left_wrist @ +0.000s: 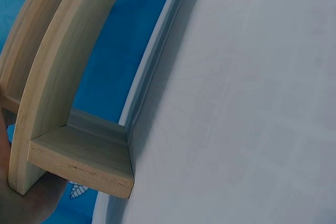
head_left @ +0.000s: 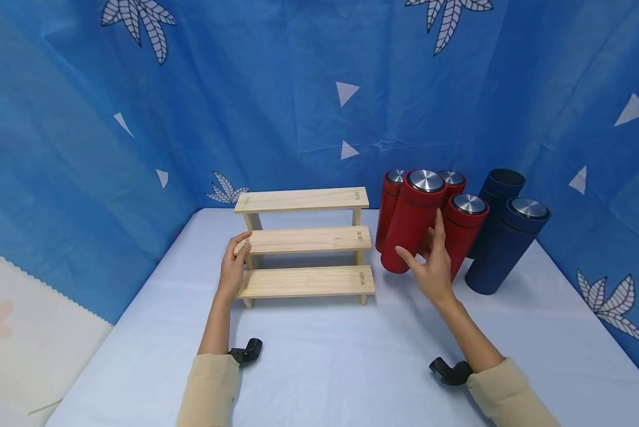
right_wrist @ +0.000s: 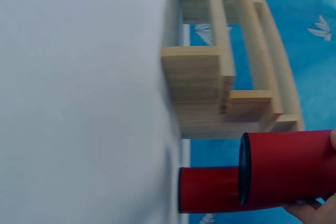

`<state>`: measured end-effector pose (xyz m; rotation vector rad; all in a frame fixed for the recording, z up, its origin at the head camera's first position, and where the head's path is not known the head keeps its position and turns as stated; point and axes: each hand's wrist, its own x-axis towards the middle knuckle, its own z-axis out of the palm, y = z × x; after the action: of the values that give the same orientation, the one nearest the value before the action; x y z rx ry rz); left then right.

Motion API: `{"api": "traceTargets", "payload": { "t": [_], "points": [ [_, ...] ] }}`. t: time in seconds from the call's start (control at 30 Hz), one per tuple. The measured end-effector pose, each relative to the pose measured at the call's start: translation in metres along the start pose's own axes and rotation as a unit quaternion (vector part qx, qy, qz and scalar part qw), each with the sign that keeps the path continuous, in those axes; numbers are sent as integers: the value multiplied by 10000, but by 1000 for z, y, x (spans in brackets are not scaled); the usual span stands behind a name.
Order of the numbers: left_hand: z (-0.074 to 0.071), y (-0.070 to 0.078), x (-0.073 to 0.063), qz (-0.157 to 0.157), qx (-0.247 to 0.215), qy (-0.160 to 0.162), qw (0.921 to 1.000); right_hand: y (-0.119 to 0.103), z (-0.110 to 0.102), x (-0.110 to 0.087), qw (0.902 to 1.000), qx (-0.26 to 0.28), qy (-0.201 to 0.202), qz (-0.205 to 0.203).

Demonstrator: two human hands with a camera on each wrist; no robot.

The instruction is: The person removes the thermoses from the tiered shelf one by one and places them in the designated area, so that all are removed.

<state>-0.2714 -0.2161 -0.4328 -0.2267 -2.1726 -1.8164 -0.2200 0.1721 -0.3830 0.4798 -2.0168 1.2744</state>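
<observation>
My left hand (head_left: 232, 270) grips the left end of the middle board of a three-tier wooden rack (head_left: 303, 239). In the left wrist view, part of that hand (left_wrist: 39, 200) shows beside the rack's end. With my right hand (head_left: 431, 264) I hold a red thermos (head_left: 412, 222) with a silver lid, slightly tilted. The right wrist view shows the held thermos's base raised off the table, close to the rack's right end; the fingers (right_wrist: 315, 211) are only partly visible there. Behind it stands another red thermos (head_left: 387, 207).
More red thermoses, one at the back (head_left: 452, 179) and one nearer (head_left: 463, 231), stand right of the held one. Two dark blue bottles, a rear one (head_left: 498, 196) and a front one (head_left: 508, 246), are farther right. Blue patterned cloth (head_left: 298, 107) hangs behind the white-covered table (head_left: 330, 362).
</observation>
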Motion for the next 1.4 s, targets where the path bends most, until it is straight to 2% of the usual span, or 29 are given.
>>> {"api": "traceTargets", "payload": {
  "t": [0.33,0.57,0.7,1.13,1.33,1.4],
  "points": [
    [-1,0,-2,-15,-36,11,10000,23,13,-17,9989,-95,-313,325],
    [-3,0,-4,-32,-79,13,10000,73,25,-30,9982,-53,-460,383],
    [-4,0,-4,-45,-57,40,10000,74,25,-32,9983,-92,-508,286],
    [-3,3,-2,-12,-109,-37,9999,71,23,-36,9985,-333,-210,372],
    [-8,-5,1,-393,-65,-60,9992,60,22,-32,9996,-225,12,140],
    [-10,-9,3,-537,163,-123,9983,52,20,-29,9999,-145,78,-21]
  ]
}}
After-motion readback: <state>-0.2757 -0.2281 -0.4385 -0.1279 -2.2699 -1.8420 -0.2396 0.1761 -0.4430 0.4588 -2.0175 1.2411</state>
